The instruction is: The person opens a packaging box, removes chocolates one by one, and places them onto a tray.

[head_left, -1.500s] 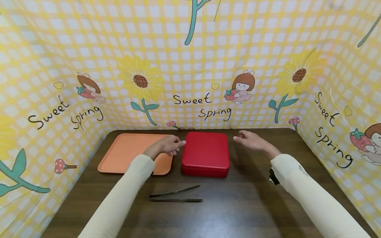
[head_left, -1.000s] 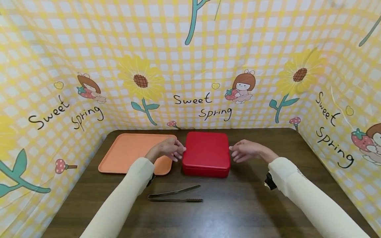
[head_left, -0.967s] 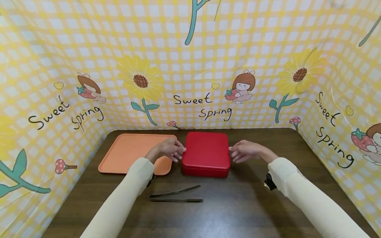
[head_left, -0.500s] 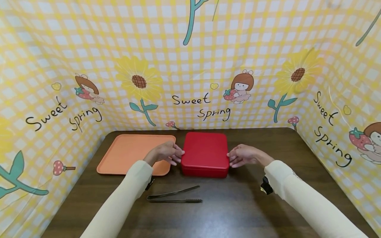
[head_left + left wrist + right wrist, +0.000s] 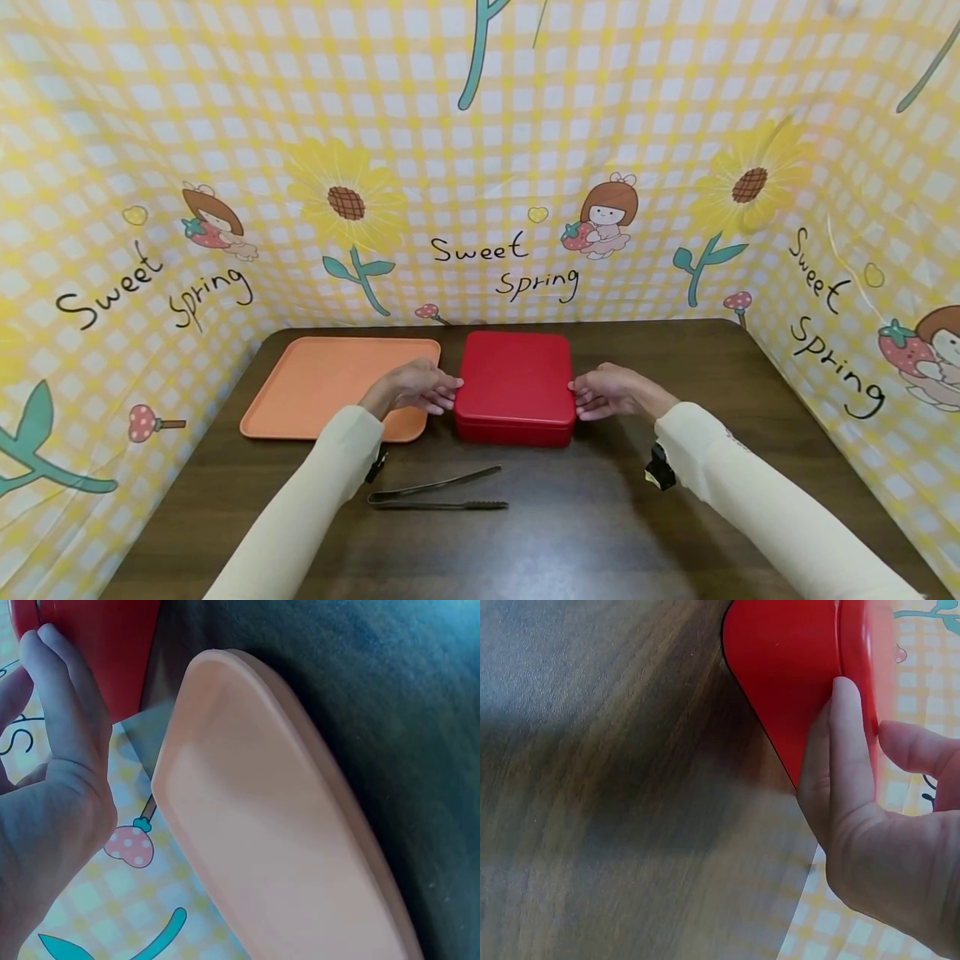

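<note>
A square red box (image 5: pixel 514 379) with its lid on rests on the table, and a seam runs round its side. At its left side, my left hand (image 5: pixel 420 387) holds the lid edge, fingertips at the seam in the left wrist view. My right hand (image 5: pixel 609 392) holds the opposite edge; the right wrist view shows a finger (image 5: pixel 847 742) along the side up to the seam and the thumb (image 5: pixel 907 746) against the lid (image 5: pixel 855 645). What the box contains is hidden. Beside my left hand lies an orange tray (image 5: pixel 330 383), partly covered by that hand.
Metal tongs (image 5: pixel 438 492) lie spread apart on the dark wooden table (image 5: pixel 570 533), in front of the box. A yellow checked cloth (image 5: pixel 480 167) with printed flowers and figures hangs behind and along both sides.
My right hand has come in from the right and down to the box's side. My left hand has lowered slightly and taken hold at the left edge. The box stays put.
</note>
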Demonstrator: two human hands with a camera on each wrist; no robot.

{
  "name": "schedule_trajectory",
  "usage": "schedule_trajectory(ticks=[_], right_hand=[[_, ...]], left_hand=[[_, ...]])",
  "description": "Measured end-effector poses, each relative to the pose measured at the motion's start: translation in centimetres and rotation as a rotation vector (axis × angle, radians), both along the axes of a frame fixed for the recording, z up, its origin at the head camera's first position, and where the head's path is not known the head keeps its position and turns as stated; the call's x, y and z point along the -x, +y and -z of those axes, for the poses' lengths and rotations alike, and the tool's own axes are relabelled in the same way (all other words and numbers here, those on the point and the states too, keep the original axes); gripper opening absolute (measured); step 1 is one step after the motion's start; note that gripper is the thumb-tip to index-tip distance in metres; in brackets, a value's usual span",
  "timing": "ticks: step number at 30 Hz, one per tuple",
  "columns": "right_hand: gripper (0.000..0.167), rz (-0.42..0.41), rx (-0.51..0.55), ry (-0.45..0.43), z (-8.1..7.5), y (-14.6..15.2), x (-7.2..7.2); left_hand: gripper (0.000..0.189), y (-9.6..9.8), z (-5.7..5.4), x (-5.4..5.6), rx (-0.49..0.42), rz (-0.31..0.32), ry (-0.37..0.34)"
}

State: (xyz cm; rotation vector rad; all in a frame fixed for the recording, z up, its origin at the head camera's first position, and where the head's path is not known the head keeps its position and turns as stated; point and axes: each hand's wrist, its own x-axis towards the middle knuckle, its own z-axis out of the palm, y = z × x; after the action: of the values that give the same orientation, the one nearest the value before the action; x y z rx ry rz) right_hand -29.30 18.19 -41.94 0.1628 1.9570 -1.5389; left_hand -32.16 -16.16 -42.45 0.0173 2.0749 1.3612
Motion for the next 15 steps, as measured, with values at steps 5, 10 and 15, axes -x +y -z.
schedule_trajectory(ticks=[5, 10, 15], right_hand=[[0.017, 0.023, 0.002, 0.003, 0.34, -0.15, 0.1], [0.021, 0.038, -0.014, -0.001, 0.56, -0.34, 0.13], [0.022, 0.054, -0.017, 0.003, 0.98, -0.61, 0.16]], left_hand=[[0.022, 0.03, 0.21, -0.02, -0.016, -0.022, 0.0], [0.026, 0.22, 0.51, -0.08, -0.021, -0.047, 0.001], [0.028, 0.48, 0.87, -0.1, -0.017, -0.076, -0.004]])
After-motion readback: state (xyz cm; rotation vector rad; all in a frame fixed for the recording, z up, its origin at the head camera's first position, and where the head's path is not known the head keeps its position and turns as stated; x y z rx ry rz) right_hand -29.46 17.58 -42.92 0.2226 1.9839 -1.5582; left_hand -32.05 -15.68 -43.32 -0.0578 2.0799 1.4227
